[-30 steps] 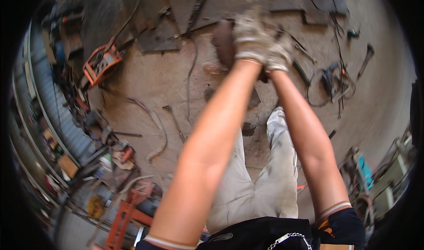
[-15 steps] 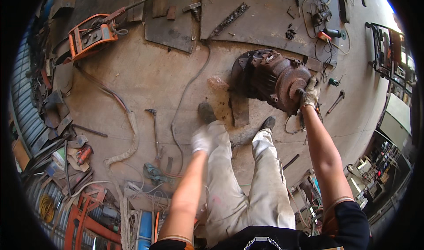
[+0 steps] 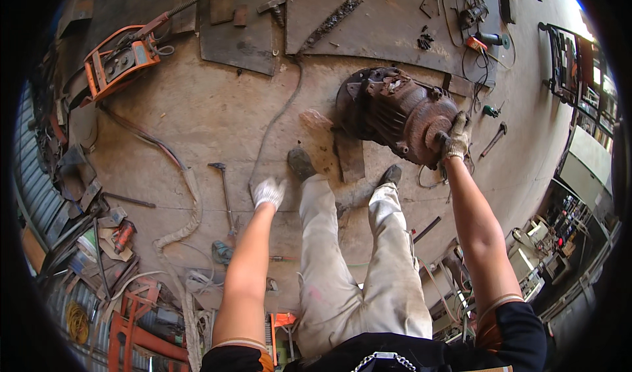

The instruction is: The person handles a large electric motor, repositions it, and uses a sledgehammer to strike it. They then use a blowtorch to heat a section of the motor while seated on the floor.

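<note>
A heavy, rusty electric motor (image 3: 401, 112) with a ribbed housing lies on its side on the floor, its wide flange toward the left. At its right end my right hand (image 3: 457, 136), in a soiled work glove, grips the stub of the shaft; the palm side is hidden. My left hand (image 3: 268, 193), in a white knit glove, hangs over the floor left of my legs, holding nothing, with the thumb apart from the fingers. Nearest to it are a thin cable and a long-handled hammer (image 3: 224, 191). A flat steel piece (image 3: 349, 156) lies just below the motor.
Steel plates (image 3: 388, 23) cover the floor at the back, with a short hammer (image 3: 273, 10) on one. An orange-framed machine (image 3: 122, 59) with a thick cable stands at the left. An angle grinder (image 3: 492, 41) and another hammer (image 3: 494, 140) lie right. Scrap piles up along the left.
My left hand has swung left, away from my left leg, and is no longer smeared by motion. The right hand stays on the motor. The whole view has shifted slightly.
</note>
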### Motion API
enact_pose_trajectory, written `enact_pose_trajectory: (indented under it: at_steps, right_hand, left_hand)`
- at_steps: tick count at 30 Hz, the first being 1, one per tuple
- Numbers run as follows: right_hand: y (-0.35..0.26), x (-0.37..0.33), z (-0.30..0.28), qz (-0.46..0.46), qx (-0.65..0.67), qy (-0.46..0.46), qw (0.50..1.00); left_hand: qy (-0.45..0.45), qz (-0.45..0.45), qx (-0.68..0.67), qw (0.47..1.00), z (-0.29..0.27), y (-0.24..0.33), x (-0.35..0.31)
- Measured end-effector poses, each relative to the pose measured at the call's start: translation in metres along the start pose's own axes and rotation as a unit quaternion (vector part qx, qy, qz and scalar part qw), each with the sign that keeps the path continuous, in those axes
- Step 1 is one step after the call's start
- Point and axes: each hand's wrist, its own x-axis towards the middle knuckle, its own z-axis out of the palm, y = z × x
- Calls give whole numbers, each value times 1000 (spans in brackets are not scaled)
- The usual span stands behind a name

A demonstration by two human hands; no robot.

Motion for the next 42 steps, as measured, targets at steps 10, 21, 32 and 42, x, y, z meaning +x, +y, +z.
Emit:
enact_pose_trajectory:
  at_steps: [10,21,32,42]
  right_hand:
    - [-4,-2,1,16,58,-10,998]
    - [23,15,-1,-22,24,19,999]
    - [48,21,-32,-246,36,-140,958]
    - [-1,5,-21,189,317,-142,918]
  left_hand:
    - [27,159,-171,972,-14,176,16]
    - [147,47,-10,988,22,120,134]
    - [114,-26,33,993,1,128,318]
    - [171,87,76,979,39,77,347]
